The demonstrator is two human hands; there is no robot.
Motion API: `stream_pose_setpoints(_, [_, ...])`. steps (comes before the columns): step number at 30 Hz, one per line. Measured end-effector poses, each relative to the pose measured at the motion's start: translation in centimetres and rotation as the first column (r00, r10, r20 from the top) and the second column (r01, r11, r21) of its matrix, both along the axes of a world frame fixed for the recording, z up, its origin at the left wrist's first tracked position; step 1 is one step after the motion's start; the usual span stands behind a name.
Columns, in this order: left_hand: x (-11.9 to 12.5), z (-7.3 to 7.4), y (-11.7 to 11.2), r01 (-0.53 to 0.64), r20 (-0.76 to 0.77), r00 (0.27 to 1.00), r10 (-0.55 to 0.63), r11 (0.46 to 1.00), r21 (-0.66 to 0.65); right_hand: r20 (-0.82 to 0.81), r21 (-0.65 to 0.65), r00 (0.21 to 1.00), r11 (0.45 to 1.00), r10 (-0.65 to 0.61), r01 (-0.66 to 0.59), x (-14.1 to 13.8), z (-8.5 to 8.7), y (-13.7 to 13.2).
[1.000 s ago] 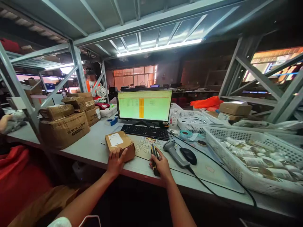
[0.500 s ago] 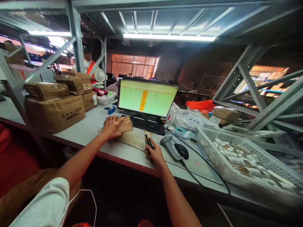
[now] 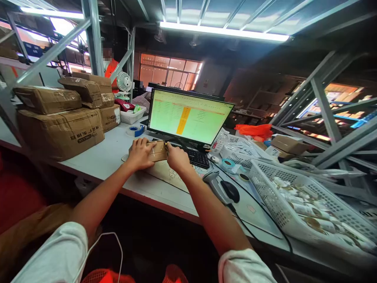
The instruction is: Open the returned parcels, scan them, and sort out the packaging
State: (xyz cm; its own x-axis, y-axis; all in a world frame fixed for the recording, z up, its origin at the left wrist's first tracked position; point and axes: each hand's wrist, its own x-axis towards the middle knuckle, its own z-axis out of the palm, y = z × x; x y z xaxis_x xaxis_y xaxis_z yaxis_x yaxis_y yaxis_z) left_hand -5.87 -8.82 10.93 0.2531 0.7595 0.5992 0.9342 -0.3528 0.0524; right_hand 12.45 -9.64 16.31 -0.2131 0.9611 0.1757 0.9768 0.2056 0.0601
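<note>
Cartons (image 3: 59, 131) stacked at far left, neither hand on them. Next along, a blue tape roll (image 3: 135, 130) on the desk (image 3: 113, 145). And in comes the left hand (image 3: 139, 154), fingers slightly spread over the end of a small carton (image 3: 159, 152), thumb stretched along it, clamping it firmly. That small carton sits front and centre, between both hands, just before the monitor (image 3: 167, 114). At its right end, a yellow-and-dark sliver of what looks like a cutter (image 3: 166, 146); the right hand (image 3: 178, 159) covers the rest, fingers curled in around it, tips out of sight. So where are we? Box steadied, tool at the edge: that much is done. No flap stands raised, no contents show, so the opening looks all to be done; whether the blade has bitten, I can't tell. Over on the right, scanner (image 3: 216, 188) and mouse (image 3: 230, 191) lie side by side, untouched, and beyond them the white basket (image 3: 265, 190) of rolls, untouched too.
</note>
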Motion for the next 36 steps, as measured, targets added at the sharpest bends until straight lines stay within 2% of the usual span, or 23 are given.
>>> stream_pose_setpoints(4, [0.6, -0.2, -0.4, -0.013, 0.012, 1.0, 0.013, 1.0, 0.002, 0.055, -0.021, 0.998, 1.0, -0.009, 0.01, -0.3, 0.0, -0.9])
stream_pose_setpoints(11, [0.8, -0.3, -1.3, -0.041, -0.006, 0.999, 0.041, 0.999, 0.013, 0.068, -0.096, 0.998, 0.995, 0.013, -0.007, -0.3, 1.0, -2.5])
stream_pose_setpoints(15, [1.1, 0.1, -1.0, -0.069, 0.004, 0.998, 0.069, 0.997, -0.029, 0.081, -0.144, 0.997, 0.99, 0.01, 0.002, 0.5, 0.3, -3.5])
stream_pose_setpoints(20, [1.8, 0.2, -0.9, -0.046, -0.026, 0.999, 0.045, 0.998, -0.035, 0.069, -0.195, 0.997, 0.981, 0.017, -0.003, 1.5, -0.2, -3.9])
stream_pose_setpoints(23, [0.5, 0.3, -1.3, -0.035, 0.026, 0.999, 0.036, 0.999, -0.023, 0.04, -0.214, 0.997, 0.976, 0.06, -0.05, 2.5, 1.2, -4.0])
stream_pose_setpoints(25, [-1.2, 0.3, -1.7, -0.006, 0.135, 0.991, 0.007, 1.0, -0.006, -0.045, -0.229, 0.989, 0.962, 0.139, -0.146, 3.8, 3.0, -4.4])
stream_pose_setpoints(27, [-3.1, -0.2, -2.1, 0.062, 0.316, 0.947, -0.058, 0.998, -0.002, -0.13, -0.187, 0.964, 0.949, 0.231, -0.253, 5.4, 5.0, -5.0])
stream_pose_setpoints(30, [-5.1, -2.0, -2.4, 0.269, 0.601, 0.775, -0.197, 0.963, -0.031, -0.126, -0.043, 0.948, 0.953, 0.291, -0.299, 7.4, 7.2, -6.0])
stream_pose_setpoints(33, [-5.3, -4.3, -2.3, 0.487, 0.756, 0.597, -0.27, 0.87, -0.074, -0.044, 0.009, 0.947, 0.948, 0.318, -0.318, 7.7, 7.9, -6.0])
stream_pose_setpoints(36, [-4.7, -5.9, -1.5, 0.61, 0.8, 0.524, -0.294, 0.785, -0.111, 0.06, -0.031, 0.941, 0.943, 0.334, -0.332, 6.8, 7.7, -5.4])
